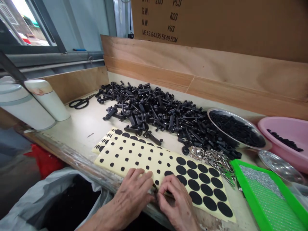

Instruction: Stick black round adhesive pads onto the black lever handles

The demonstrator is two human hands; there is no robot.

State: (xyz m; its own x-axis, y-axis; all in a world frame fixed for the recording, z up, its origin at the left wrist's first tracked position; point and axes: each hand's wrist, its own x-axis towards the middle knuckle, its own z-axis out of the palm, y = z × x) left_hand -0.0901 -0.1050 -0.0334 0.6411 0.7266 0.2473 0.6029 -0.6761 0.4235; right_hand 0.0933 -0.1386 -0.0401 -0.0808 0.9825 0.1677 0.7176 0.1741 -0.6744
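Observation:
My left hand (135, 196) and my right hand (176, 200) meet at the table's front edge, over the near side of a pale yellow sheet of black stickers (138, 150). The sheet carries small dots on its left and large discs on its right. Both hands are closed, thumbs and fingers pinched together. Between the fingertips a bit of a small dark piece (155, 187) shows; fingers hide most of it, and its kind cannot be made out. Beyond the sheet lies a heap of black plastic parts (149, 106) with arms and round ends.
Right: small metal pieces (214, 160), a green tray (262, 192) of tiny silvery parts, a steel bowl (262, 146) and a pink basin (264, 123). Left: scissors (79, 103), two bottles (49, 99), a lined bin (57, 179). Wooden boards (168, 61) wall the back.

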